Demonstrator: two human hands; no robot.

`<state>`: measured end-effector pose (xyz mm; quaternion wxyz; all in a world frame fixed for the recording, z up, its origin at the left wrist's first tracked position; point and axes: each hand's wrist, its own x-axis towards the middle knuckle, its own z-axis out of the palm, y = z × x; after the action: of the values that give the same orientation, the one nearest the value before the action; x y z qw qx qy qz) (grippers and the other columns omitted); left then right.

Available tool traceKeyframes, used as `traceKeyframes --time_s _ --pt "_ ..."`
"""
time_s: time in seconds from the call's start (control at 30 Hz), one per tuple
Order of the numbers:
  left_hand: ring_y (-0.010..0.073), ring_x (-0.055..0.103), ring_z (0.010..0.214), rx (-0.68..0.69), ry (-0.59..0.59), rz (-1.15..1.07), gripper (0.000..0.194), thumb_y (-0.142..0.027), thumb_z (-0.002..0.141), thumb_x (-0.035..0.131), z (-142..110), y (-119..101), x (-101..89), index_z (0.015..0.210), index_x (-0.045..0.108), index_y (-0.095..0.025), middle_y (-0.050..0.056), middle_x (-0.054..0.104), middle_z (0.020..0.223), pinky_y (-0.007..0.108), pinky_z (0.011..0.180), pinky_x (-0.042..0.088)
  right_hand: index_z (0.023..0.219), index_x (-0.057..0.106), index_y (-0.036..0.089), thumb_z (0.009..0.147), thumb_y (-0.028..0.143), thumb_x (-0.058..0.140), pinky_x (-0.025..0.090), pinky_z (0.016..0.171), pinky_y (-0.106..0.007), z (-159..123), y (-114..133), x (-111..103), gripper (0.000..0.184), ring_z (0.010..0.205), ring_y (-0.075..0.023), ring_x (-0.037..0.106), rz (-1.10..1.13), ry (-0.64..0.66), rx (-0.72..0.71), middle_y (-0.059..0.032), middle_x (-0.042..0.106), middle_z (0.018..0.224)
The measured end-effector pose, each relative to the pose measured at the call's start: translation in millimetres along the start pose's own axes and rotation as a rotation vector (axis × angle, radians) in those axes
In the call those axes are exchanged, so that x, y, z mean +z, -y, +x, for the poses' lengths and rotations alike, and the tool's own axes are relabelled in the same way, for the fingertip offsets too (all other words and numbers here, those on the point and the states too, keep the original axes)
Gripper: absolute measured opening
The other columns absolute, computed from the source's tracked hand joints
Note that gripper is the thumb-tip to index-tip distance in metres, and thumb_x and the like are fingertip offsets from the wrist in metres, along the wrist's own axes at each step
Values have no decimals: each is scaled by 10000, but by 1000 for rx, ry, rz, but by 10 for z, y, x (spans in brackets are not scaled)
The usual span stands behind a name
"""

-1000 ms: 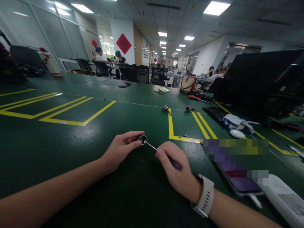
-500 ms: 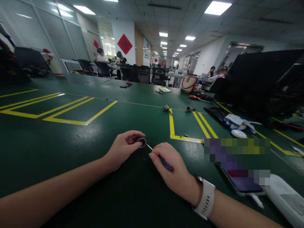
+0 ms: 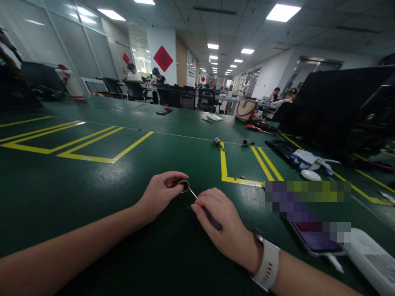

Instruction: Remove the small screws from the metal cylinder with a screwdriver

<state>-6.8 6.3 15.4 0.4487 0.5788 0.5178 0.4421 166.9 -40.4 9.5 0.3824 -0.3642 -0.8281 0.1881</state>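
My left hand (image 3: pixel 163 193) is closed around a small round metal housing (image 3: pixel 185 186), its hollow end facing right. In my right hand (image 3: pixel 216 213) is a screwdriver with a dark purple handle (image 3: pixel 213 220). Its thin shaft (image 3: pixel 193 192) points up and left, and the tip reaches the housing's opening; whether it touches anything inside I cannot tell. A tiny dark ring-like part (image 3: pixel 187 209) lies on the green tabletop (image 3: pixel 129 250) just below the housing.
Two metal parts (image 3: pixel 217 142) (image 3: pixel 247 142) lie beyond my hands, with tiny parts (image 3: pixel 242 177) by the yellow tape. To the right are a phone (image 3: pixel 317 238), a white device (image 3: pixel 370 255), a mouse (image 3: pixel 310 175) and gloves (image 3: pixel 311 158). A red screwdriver (image 3: pixel 253 128) lies farther back.
My right hand has shifted slightly left and down, and the screwdriver's handle has tilted a little lower. The left hand still holds the housing in nearly the same place.
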Motion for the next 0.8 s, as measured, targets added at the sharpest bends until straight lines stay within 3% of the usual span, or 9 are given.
traceKeyframes --time_s 0.2,0.67,0.8 --pt "172 660 812 -2 16 -24 218 -167 638 637 -2 14 -8 855 655 -168 5 703 808 313 814 522 826 553 191 891 203 463 425 718 -326 14 -26 -6 111 773 -160 531 99 -62 16 -34 592 821" --pt "181 651 842 40 41 17 231 -189 658 626 10 26 -1 887 643 -164 17 694 851 347 844 507 854 564 174 889 172 445 417 726 -333 10 28 9 124 809 -178 523 -35 44 9 -59 593 865" --pt "173 650 827 20 56 15 233 -169 659 614 20 31 -6 891 638 -167 12 687 837 340 834 508 777 573 184 879 232 472 420 708 -319 15 -36 -14 152 758 -165 536 190 -95 81 -34 589 783"
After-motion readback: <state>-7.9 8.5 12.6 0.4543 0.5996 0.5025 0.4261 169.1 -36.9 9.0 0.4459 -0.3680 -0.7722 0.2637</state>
